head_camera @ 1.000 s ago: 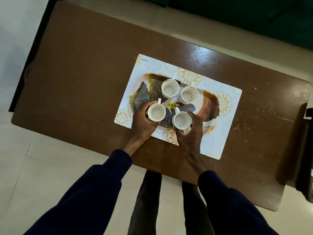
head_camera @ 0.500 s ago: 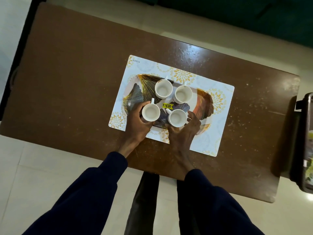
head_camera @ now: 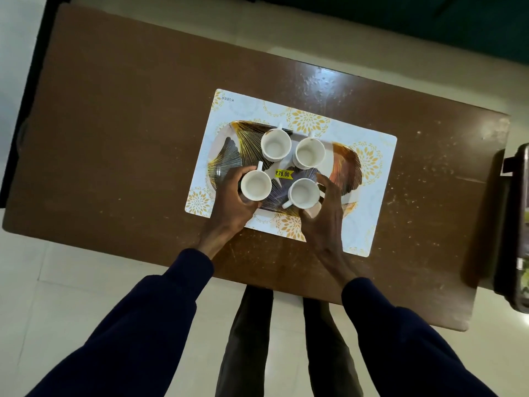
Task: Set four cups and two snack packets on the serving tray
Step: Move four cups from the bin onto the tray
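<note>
A serving tray (head_camera: 347, 164) with gold and dark leaf patterns and a yellow price sticker lies on a white placemat (head_camera: 369, 213). Several white cups stand on it: two at the back (head_camera: 275, 145) (head_camera: 310, 153), two at the front. My left hand (head_camera: 232, 202) wraps the near-left cup (head_camera: 255, 185) from its left side. My right hand (head_camera: 326, 216) curls around the near-right cup (head_camera: 303, 193), thumb below it and fingers on its right. The handle of this cup points down-left. No snack packets are in view.
The placemat sits on a brown wooden table (head_camera: 114, 124) whose near edge runs just past my wrists. A dark object (head_camera: 515, 224) stands off the table's right end. Pale floor tiles and my legs show below.
The near-right cup has turned so its handle now points down-left instead of up-left. My right fingers have shifted further round its right side. The left hand stays on its cup.
</note>
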`<state>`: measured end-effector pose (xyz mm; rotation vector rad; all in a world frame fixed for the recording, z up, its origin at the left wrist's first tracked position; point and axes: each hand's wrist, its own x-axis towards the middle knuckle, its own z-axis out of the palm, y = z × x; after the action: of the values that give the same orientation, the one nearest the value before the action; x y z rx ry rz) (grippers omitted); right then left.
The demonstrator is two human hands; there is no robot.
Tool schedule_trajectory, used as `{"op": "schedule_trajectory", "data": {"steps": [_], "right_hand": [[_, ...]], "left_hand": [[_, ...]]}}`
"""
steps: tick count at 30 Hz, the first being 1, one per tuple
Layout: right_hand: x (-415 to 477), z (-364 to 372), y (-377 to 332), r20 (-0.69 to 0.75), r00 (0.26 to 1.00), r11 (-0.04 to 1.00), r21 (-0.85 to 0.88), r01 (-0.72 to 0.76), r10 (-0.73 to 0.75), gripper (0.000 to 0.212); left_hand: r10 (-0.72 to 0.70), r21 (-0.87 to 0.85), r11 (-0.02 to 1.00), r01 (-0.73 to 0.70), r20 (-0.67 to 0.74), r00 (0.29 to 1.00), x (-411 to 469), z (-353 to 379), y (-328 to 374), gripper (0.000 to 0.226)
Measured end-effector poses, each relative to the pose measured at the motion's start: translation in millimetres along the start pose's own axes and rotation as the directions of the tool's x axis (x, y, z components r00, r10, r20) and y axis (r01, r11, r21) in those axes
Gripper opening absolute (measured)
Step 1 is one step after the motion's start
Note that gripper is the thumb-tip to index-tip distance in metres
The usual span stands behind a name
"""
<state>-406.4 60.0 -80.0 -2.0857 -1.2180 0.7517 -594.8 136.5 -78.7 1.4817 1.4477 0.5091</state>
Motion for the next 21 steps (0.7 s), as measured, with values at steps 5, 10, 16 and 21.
{"op": "schedule_trajectory", "data": {"steps": [5, 10, 16, 21], "right_hand": [[6, 5, -6, -0.016, 1.000, 0.999, 0.034, 0.019, -0.018, 0.062], [13, 0, 3, 0.098, 0.990, 0.994, -0.031, 0.107, -0.104, 0.064], [17, -7, 4, 0.167, 0.973, 0.984, -0.052, 0.173, -0.162, 0.069], [15, -12, -5, 0.131, 0.983, 0.992, 0.020, 0.125, -0.126, 0.072]], "left_hand": [[-0.018, 0.018, 1.000, 0.018, 0.024, 1.000, 1, 3, 2, 0.074], [-0.033, 0.133, 0.991, 0.033, -0.003, 0.999, -1, 6, 6, 0.081], [-0.089, 0.111, 0.991, 0.077, 0.109, 0.990, 9, -9, 16, 0.081], [-0.073, 0.213, 0.977, 0.025, 0.221, 0.973, 14, -15, 22, 0.091]]}}
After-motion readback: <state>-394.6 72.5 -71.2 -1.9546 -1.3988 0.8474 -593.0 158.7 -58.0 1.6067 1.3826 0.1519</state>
